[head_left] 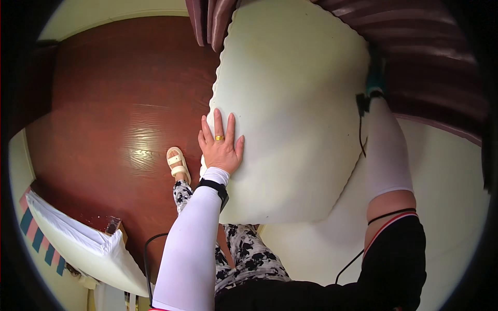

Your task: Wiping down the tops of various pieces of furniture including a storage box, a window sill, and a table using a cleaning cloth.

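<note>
A large pale white sheet or panel (290, 93) with a wavy left edge spreads out in front of me. Flat on it near that edge lies my left hand (220, 147), fingers spread and nothing held, with a gold ring on one finger. My right arm reaches far along the panel's right side. Its hand (375, 70) sits in shadow at the far right edge, dark and blurred, with teal colour around it; I cannot make out the fingers or anything they hold. A black wrist device (362, 104) with a cable hangs beside that wrist.
Dark purple curtains (430, 46) hang at the far right, with another fold near the top middle. A red-brown wrinkled floor (114, 93) lies to the left. White bedding (88, 238) stands at lower left. My sandalled foot (178, 163) is beside the panel.
</note>
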Motion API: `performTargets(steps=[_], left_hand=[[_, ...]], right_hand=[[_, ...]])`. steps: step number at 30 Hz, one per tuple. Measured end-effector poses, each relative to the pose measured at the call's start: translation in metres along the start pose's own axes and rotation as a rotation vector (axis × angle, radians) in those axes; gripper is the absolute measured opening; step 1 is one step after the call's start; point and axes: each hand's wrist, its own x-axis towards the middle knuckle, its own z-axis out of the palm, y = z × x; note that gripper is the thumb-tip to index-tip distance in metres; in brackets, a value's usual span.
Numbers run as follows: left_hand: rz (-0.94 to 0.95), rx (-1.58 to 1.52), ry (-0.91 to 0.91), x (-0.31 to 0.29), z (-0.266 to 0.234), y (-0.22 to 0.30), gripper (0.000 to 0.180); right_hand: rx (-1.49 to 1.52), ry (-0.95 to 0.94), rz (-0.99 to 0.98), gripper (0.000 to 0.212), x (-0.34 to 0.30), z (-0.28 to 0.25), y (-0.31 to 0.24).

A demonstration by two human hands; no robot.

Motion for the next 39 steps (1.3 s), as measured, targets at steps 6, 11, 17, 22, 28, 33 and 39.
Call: performTargets(steps=[6,11,17,22,28,33,39], left_hand=[[0.018,-0.001,0.024,0.001,0.012,0.008,0.064],[-0.020,0.142,0.024,-0.010,0.007,-0.009,0.065],[0.003,0.165,0.079,-0.001,0.015,0.006,0.065],[0.024,0.104,0.134,0.003,0.030,0.016,0.066],[0.015,0.167,0.139,-0.001,0.019,-0.004,0.065],[0.028,0.182,0.138,-0.002,0.017,-0.006,0.064],[0.032,0.218,0.164,0.006,0.021,-0.002,0.063]], right_hand=[[-0.903,-0.203,0.150,0.037,-0.058,0.026,0.048],[-0.156,-0.272,-0.402,0.033,-0.186,0.162,-0.177],[-0.125,0.054,-0.497,0.012,-0.104,0.139,-0.130],[-0.608,0.326,0.003,0.033,-0.102,-0.001,0.087],[-0.423,0.133,-0.085,0.047,-0.341,0.030,0.033],[-0.113,-0.361,-0.650,0.017,-0.434,0.069,-0.088],[-0.243,0.086,-0.349,0.018,-0.155,0.096,-0.070]])
